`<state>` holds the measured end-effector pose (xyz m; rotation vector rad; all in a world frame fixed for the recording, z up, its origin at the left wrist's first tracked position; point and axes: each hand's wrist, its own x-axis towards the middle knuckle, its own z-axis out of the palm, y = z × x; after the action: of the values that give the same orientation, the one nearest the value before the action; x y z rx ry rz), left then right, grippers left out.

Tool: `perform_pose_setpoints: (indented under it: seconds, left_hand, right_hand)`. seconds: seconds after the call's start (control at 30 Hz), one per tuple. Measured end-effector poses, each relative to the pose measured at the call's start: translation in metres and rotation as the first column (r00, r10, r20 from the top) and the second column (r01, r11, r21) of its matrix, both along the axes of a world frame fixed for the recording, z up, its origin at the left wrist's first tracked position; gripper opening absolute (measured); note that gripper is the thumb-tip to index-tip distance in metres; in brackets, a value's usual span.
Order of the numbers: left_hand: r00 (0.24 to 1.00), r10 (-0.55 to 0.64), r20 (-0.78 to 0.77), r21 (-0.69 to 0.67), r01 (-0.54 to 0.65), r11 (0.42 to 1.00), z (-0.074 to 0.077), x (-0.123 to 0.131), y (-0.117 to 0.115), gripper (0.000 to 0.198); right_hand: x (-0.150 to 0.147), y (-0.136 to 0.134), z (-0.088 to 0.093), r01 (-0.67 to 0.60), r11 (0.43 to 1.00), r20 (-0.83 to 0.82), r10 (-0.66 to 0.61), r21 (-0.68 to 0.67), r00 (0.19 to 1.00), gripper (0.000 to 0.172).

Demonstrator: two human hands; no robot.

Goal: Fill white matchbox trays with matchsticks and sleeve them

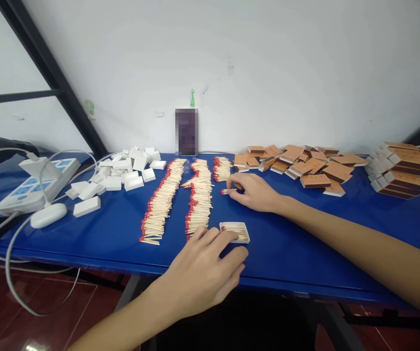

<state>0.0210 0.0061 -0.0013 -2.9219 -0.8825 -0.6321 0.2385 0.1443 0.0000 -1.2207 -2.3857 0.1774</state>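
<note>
My right hand point(252, 191) pinches a few red-tipped matches point(224, 191) just above or on the blue table, below the short end of a row of matches point(223, 168). My left hand point(208, 265) is loosely curled with its fingers apart, one fingertip reaching over the near edge of a white matchbox tray point(246, 233). Several matches lie in that tray, their red heads to the left. Two long rows of matches, one on the left point(164, 202) and one in the middle point(200, 195), run down the table; my left hand covers the lower end of the middle row.
White empty trays point(120, 168) are heaped at the left. Orange matchbox sleeves point(305, 163) lie piled at the back right, beside a stack of filled-looking matchboxes point(402, 170). A power strip point(36, 185) with cables sits far left. A pixelated dark rectangle point(187, 131) leans on the wall.
</note>
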Motion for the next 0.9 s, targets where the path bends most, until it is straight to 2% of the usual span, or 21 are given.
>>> perform_pose_setpoints:
  seconds: [0.73, 0.9]
  left_hand:
    - [1.000, -0.002, 0.003, 0.005, 0.002, 1.000, 0.0009, -0.0006, -0.0006, 0.020]
    - [1.000, 0.000, 0.005, 0.017, 0.000, 1.000, 0.0005, 0.0000, -0.0001, 0.019]
  right_hand:
    - [-0.0006, -0.0006, 0.0012, -0.002, 1.000, 0.008, 0.002, -0.001, 1.000, 0.006]
    - [-0.0005, -0.0005, -0.0004, 0.039, 0.999, 0.009, -0.039, 0.030, 0.999, 0.012]
